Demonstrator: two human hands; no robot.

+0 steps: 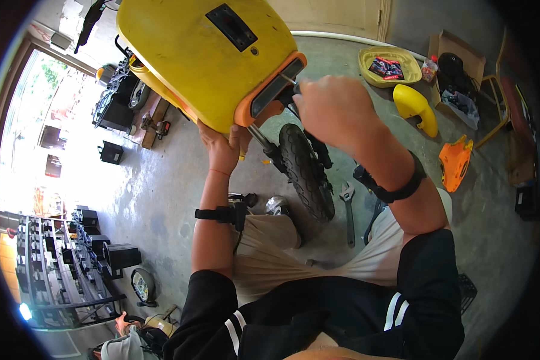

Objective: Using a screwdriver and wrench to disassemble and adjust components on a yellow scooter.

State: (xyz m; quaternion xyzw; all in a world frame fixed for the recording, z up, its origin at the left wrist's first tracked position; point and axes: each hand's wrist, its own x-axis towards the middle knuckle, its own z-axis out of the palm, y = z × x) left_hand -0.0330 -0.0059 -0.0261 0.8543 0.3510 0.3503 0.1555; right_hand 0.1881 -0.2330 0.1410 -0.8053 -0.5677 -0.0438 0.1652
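Head | left grip (221,150) clamped: yellow shell (201,69) | right grip (334,111) clamped: tool (288,80) | packet (386,69) in basin (412,69)

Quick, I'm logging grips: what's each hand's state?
Left hand: at the yellow panel's lower corner, grip unclear.
Right hand: closed on a thin tool.

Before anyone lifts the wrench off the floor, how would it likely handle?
The wrench is probably stiff and rather heavy for its size, given its solid, metallic look. Lying flat on the floor, with one broad end, it would likely slide rather than roll.
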